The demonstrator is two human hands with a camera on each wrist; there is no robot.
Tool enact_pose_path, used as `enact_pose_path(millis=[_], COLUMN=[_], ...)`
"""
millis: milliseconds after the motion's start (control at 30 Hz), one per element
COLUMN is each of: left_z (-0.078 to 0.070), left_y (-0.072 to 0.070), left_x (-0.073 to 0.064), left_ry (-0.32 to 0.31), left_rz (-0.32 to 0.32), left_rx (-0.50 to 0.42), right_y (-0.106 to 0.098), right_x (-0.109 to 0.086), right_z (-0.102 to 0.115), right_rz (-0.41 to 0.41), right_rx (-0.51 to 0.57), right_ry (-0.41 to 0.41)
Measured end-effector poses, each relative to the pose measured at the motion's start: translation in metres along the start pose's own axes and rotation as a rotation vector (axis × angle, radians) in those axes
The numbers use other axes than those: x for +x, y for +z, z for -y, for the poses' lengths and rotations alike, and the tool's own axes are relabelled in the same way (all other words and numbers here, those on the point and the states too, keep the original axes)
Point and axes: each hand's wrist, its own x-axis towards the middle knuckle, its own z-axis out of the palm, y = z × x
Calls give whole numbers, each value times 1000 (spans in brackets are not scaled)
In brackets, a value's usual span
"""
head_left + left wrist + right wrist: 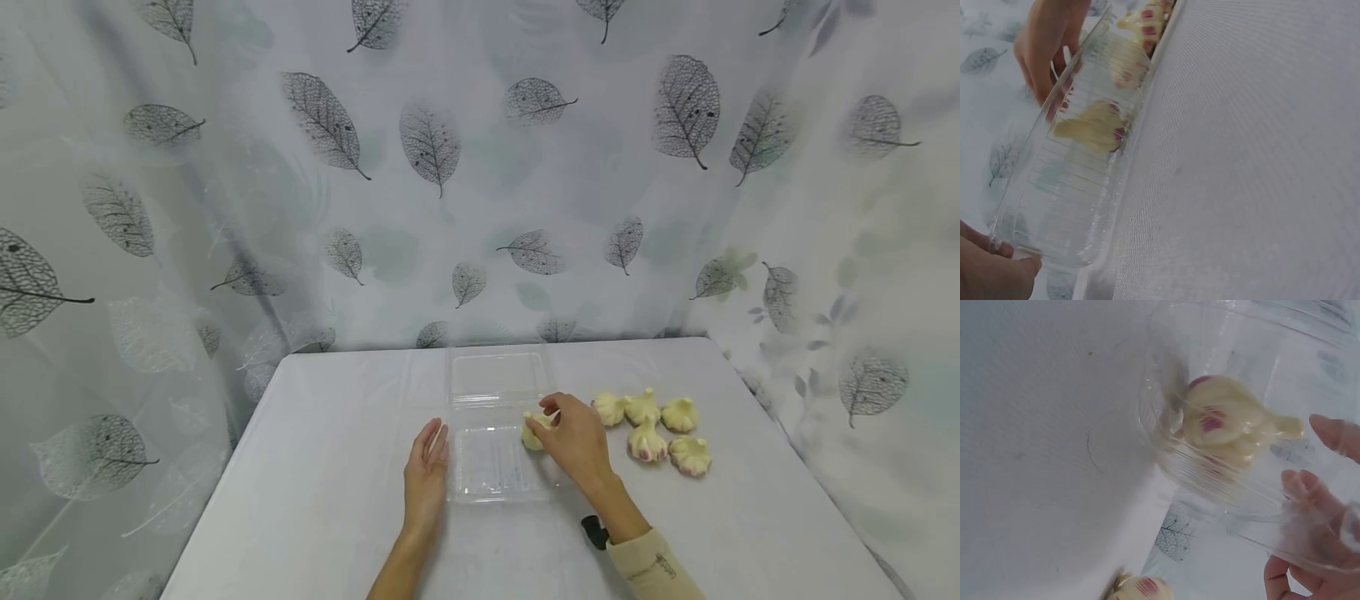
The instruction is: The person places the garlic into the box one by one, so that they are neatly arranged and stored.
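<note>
A clear plastic clamshell box (491,500) lies on the table with its lid (498,400) folded back. Inside its right part sits one pale garlic bulb (533,435), purple-streaked in the right wrist view. My right hand (576,437) is over this bulb. In the right wrist view its thumb (1338,434) and fingers (1313,500) stand apart, just off the bulb's stem. My left hand (426,479) is at the box's left side, fingers fairly straight; in the left wrist view its fingertips touch the box's near corner.
Several more garlic bulbs (647,440) lie in a cluster on the white tabletop (337,467), right of the box. A leaf-patterned curtain (480,208) hangs behind and around the table. A black strap piece (595,532) shows at my right wrist, by the beige sleeve (648,567).
</note>
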Motion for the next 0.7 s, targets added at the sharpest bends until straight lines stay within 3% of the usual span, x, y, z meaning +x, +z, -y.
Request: enact_pose_path(millis=[267,700], left_z=[-1,-1], left_y=[1,1], left_x=[-1,-1], left_ry=[0,-12], left_rz=[-5,-10], left_rx=[14,-17], right_y=[-14,-34], right_x=[-4,-12], right_z=[2,-6], right_rz=[-49,-144], right_rx=[30,50], right_ry=[-45,15])
